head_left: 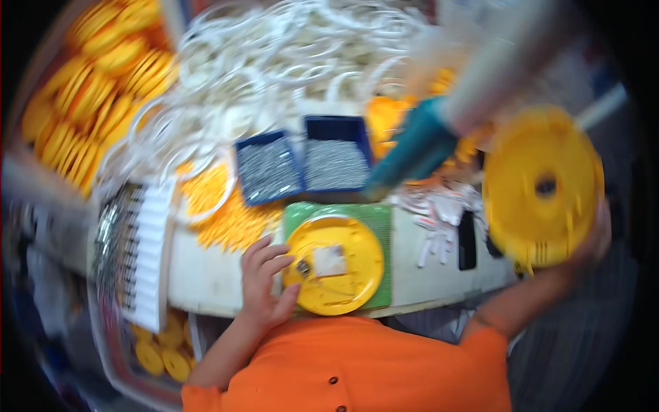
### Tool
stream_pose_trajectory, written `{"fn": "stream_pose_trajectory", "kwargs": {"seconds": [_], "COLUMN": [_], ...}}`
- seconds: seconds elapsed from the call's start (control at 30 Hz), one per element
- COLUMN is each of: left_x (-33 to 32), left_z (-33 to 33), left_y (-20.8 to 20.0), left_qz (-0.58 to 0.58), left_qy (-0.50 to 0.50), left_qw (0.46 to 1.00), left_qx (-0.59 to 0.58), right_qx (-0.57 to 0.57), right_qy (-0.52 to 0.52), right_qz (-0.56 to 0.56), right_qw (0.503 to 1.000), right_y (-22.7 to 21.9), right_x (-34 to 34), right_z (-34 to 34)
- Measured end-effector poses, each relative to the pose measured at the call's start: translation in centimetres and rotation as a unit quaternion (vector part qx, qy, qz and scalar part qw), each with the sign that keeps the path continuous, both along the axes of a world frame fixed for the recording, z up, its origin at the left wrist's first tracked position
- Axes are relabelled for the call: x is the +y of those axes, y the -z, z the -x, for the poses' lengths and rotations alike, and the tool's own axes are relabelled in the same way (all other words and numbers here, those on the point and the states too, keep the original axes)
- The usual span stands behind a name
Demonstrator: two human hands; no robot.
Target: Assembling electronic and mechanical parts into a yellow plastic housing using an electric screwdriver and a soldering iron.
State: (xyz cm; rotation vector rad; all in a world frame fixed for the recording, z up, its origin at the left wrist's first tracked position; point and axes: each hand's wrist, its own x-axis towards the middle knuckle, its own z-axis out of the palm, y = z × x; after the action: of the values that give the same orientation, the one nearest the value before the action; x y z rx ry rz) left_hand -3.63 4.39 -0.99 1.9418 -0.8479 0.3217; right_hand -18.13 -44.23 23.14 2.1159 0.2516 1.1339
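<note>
At far left, a heap of yellow discs point(123, 55), cut off by the dark edge of view. Below, a white ridged strip point(151, 247) beside shiny, dark-tipped pieces point(113, 240) too smeared to name; lower still, a clear bin point(104, 350) holding yellow rounds point(177, 364), partly hidden by the strip. Then a tangle of white rings point(295, 71) and a loose pile of small yellow pieces point(240, 223). Near it, the left hand point(264, 281), released, fingers loosely spread at the left rim of a yellow base point(336, 295); cannot tell light touch from hovering. Just ahead, two blue boxes point(335, 128) of thin metal bits point(336, 165), too fine to make out singly. In the middle, the yellow base itself, flat on a green mat point(386, 268). To the right, a teal-ended pole point(425, 134), blurred, hiding part of an orange-yellow pile point(384, 120); below, white scraps point(446, 208) and a black slab point(467, 240). At far right, a big yellow cover point(522, 206), grasped at its lower right edge by the right hand point(601, 233), fingers mostly hidden behind.
</note>
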Motion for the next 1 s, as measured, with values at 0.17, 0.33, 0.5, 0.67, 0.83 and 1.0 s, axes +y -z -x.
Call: {"fn": "stream_pose_trajectory", "kwargs": {"seconds": [0.17, 0.33, 0.5, 0.67, 0.83, 1.0], "left_x": [1.3, 5.6, 12.6, 16.9, 16.2, 14.4], "left_z": [1.3, 4.8, 5.3, 7.3, 7.8, 5.2], "left_y": [-3.7, -0.7, 0.6, 1.0, 1.8, 2.2], "left_qz": [0.147, 0.358, 0.516, 0.593, 0.606, 0.576], "left_qy": [0.239, 0.101, -0.027, -0.190, -0.222, -0.256], "left_qw": [0.931, 0.740, 0.718, 0.710, 0.697, 0.711], "left_qx": [0.232, 0.560, 0.467, 0.329, 0.311, 0.312], "right_qx": [0.128, 0.348, 0.432, 0.411, 0.351, 0.322], "right_qy": [0.015, -0.235, -0.311, -0.356, -0.384, -0.425], "right_qz": [-0.573, -0.772, -0.503, -0.230, -0.220, -0.331], "right_qw": [0.809, 0.476, 0.680, 0.807, 0.825, 0.778], "right_y": [14.9, 17.2, 16.8, 21.6, 21.2, 21.3], "right_x": [9.0, 26.9, 33.7, 39.4, 40.4, 40.8], "right_z": [1.8, -9.7, -20.1, -27.8, -29.4, -28.9]}}
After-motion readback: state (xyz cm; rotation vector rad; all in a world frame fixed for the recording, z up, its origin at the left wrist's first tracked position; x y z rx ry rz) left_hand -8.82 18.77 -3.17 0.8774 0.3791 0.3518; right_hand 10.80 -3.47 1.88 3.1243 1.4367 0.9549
